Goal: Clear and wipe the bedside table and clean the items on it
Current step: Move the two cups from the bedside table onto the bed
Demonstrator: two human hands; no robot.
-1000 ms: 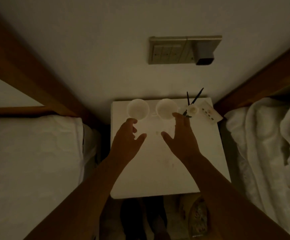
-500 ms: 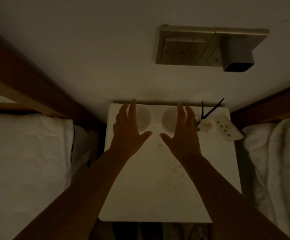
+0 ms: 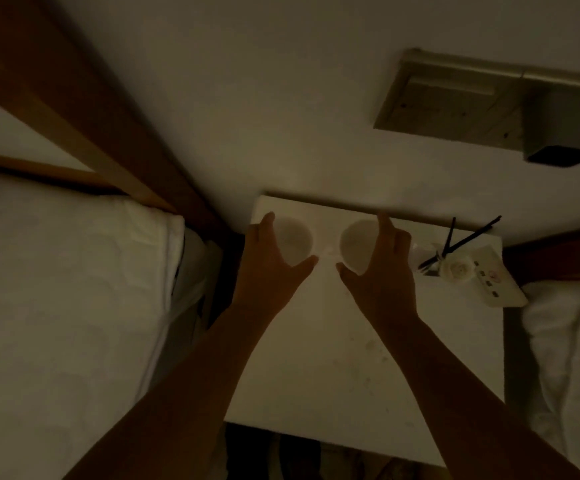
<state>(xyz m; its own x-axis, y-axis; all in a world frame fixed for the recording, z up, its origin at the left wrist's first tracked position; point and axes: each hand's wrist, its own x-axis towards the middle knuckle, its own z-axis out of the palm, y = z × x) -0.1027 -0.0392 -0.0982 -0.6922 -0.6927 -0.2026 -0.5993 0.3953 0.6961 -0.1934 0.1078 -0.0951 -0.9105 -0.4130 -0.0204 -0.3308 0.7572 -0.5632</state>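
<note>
In dim light a white bedside table (image 3: 333,368) stands against the wall between two beds. Two white cups sit side by side at its back edge. My left hand (image 3: 268,271) wraps the left cup (image 3: 293,237), fingers on its left side and thumb at its near right. The right cup (image 3: 358,242) is held the same way by my right hand (image 3: 385,275), thumb at the near left and fingers along the right. Both cups rest on the table. Faint stains (image 3: 371,344) mark the tabletop.
A small white diffuser with dark sticks (image 3: 455,268) and a white power strip (image 3: 493,282) sit at the table's back right corner. A white bed (image 3: 56,289) lies to the left, rumpled bedding (image 3: 576,341) to the right. A switch panel (image 3: 455,98) is on the wall.
Both hands moved forward from open above the table and closed around the two cups. The view has come closer to the table.
</note>
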